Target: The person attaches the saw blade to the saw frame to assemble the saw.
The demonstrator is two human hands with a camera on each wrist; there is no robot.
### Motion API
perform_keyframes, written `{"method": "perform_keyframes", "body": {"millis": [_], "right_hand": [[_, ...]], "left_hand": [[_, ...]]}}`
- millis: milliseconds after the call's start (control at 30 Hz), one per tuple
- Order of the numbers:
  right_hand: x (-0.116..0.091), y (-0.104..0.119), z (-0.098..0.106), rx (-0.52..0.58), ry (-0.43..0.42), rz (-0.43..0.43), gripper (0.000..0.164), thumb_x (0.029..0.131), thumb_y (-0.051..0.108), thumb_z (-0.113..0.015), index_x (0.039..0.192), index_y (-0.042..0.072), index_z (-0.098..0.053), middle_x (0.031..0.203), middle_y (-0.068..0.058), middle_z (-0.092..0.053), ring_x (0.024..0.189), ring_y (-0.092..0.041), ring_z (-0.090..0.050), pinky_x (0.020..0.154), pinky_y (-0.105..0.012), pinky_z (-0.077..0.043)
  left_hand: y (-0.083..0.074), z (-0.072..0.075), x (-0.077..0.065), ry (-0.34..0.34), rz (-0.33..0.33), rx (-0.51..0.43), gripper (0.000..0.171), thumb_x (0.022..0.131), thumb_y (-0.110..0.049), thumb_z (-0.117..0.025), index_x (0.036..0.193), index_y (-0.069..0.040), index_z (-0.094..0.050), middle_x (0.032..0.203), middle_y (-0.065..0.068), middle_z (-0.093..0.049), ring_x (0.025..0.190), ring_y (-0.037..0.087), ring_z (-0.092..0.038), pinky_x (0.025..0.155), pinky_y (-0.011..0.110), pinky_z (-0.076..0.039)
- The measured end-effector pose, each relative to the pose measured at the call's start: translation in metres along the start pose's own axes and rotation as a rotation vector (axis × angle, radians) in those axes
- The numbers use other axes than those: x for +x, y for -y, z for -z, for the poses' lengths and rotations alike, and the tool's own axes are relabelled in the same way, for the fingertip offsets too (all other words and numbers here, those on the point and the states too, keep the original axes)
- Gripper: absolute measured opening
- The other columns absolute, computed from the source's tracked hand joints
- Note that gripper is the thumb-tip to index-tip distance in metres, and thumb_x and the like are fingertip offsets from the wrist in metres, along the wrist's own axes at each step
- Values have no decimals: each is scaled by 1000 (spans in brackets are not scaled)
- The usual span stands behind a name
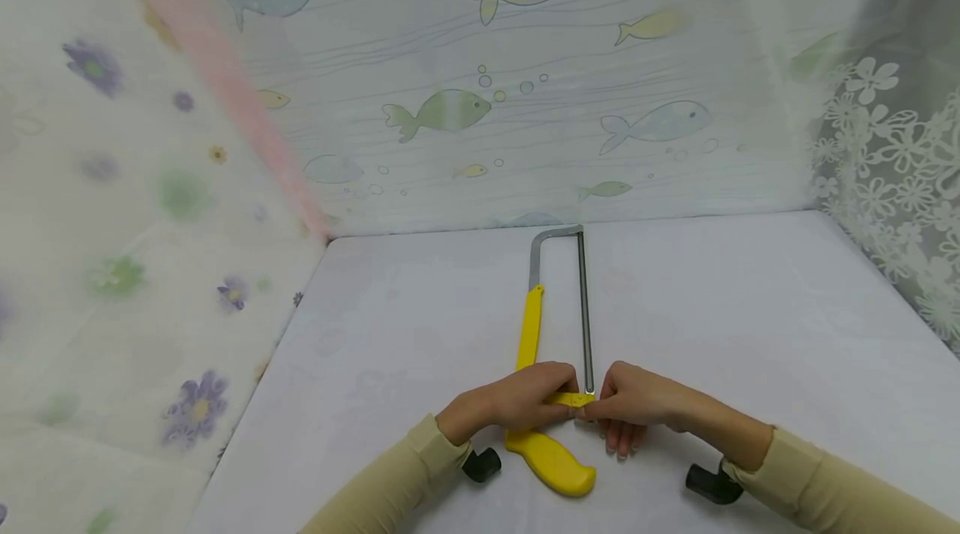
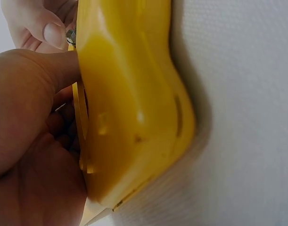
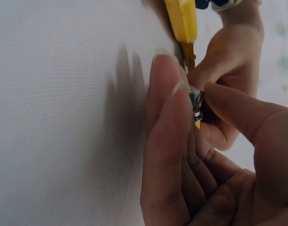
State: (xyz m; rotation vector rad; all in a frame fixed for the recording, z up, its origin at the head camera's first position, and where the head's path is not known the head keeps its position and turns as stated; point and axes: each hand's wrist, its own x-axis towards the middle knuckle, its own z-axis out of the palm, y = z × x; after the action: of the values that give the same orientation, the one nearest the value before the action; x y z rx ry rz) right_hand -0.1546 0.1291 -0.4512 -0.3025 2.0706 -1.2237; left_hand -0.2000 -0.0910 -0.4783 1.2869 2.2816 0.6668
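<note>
A hacksaw (image 1: 530, 326) with a yellow handle (image 1: 555, 465) and grey metal front lies on the white table, its handle towards me. Its blade (image 1: 585, 309) runs along the right side. My left hand (image 1: 525, 395) grips the yellow frame just above the handle, thumb along the crosspiece. My right hand (image 1: 641, 399) is at the near end of the blade, its thumb and fingers pinching a small threaded metal screw (image 3: 196, 104). In the left wrist view the yellow handle (image 2: 125, 94) fills the middle, and the right thumb (image 2: 54, 34) shows behind it.
Black camera mounts (image 1: 482, 465) sit at both wrists, close over the table (image 1: 750, 309). A fish-printed curtain (image 1: 450, 176) hangs along the far edge, a flowered one (image 1: 135, 209) at the left, and lace (image 1: 907, 151) at the right.
</note>
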Motion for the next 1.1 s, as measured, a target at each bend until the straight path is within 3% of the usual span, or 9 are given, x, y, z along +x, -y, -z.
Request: {"method": "perform_keyframes", "body": {"millis": [233, 500, 833, 1100], "right_hand": [[0, 3, -3, -13, -26, 3, 37, 93, 22, -71, 67, -4, -70, 59, -12, -68, 46, -17, -66, 45, -25, -51], [-1, -1, 1, 35, 25, 11, 32, 95, 22, -67, 76, -3, -72, 63, -11, -69, 50, -14, -65, 48, -23, -51], [-3, -14, 15, 73, 89, 102, 15, 97, 14, -66, 104, 0, -67, 77, -12, -71, 64, -18, -65, 59, -27, -53], [-3, -18, 21, 85, 128, 173, 14, 97, 8, -67, 105, -3, -68, 79, -16, -71, 68, -20, -66, 62, -28, -57]], "left_hand": [[-2, 0, 0, -4, -11, 8, 9, 104, -21, -63, 107, -13, -58, 93, -8, -55, 85, 4, -48, 78, 15, -40], [-3, 1, -1, -8, -14, -3, 9, 103, -19, -64, 105, -14, -58, 94, -8, -56, 85, 4, -50, 79, 15, -42], [-1, 2, -1, 0, -2, 5, 10, 103, -22, -63, 107, -14, -58, 95, -9, -58, 85, 3, -50, 79, 15, -42], [0, 1, -1, 1, 1, 10, 10, 104, -23, -63, 107, -14, -58, 96, -9, -58, 86, 3, -50, 79, 15, -42]]}}
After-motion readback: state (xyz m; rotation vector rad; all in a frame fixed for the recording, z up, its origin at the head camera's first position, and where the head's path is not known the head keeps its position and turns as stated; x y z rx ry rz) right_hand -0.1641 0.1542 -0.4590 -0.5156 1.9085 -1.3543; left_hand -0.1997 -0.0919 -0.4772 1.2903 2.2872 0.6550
